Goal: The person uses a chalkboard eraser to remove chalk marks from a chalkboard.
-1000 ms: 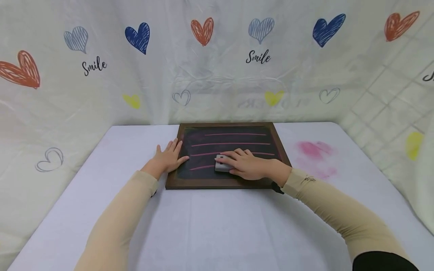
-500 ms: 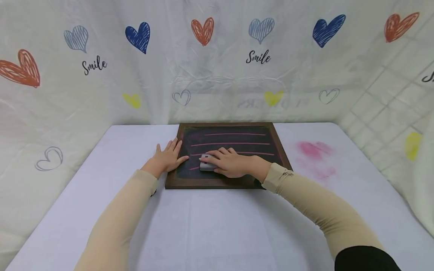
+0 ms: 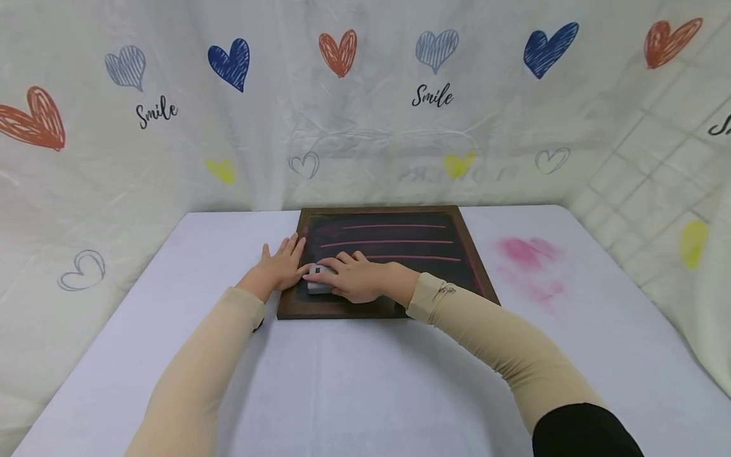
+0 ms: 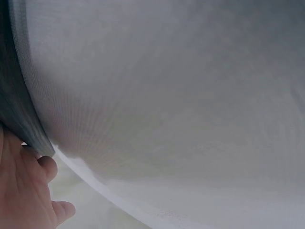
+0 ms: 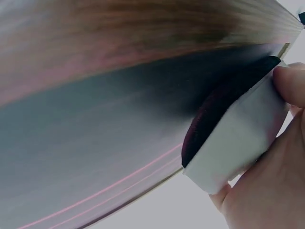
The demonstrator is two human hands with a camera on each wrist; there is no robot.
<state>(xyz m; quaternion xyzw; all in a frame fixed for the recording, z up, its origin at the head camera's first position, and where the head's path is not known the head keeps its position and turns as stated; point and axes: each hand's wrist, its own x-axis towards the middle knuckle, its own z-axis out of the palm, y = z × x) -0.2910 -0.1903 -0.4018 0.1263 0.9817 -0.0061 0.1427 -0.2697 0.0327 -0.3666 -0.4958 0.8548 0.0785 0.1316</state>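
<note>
A chalkboard (image 3: pixel 400 298) in a brown wooden frame lies flat on the white table, with pink lines drawn across its upper part. My right hand (image 3: pixel 360 281) grips a grey-white eraser (image 3: pixel 320 287) near the board's lower left corner. In the right wrist view, the eraser (image 5: pixel 238 138) has its dark felt face against the board, and the thumb and fingers hold its light body. My left hand (image 3: pixel 276 268) rests with spread fingers on the left side of the frame, its thumb right beside the eraser. The left wrist view shows that hand (image 4: pixel 28 186) at the frame's edge.
Pink chalk smudges (image 3: pixel 528 254) mark the white tablecloth (image 3: pixel 354 381) to the right of the board. Behind the table hangs a pale curtain (image 3: pixel 365 114) printed with hearts and the word Smile.
My right hand has slid the eraser leftward across the board to beside my left thumb. The lowest pink line no longer shows. My left hand has stayed in place.
</note>
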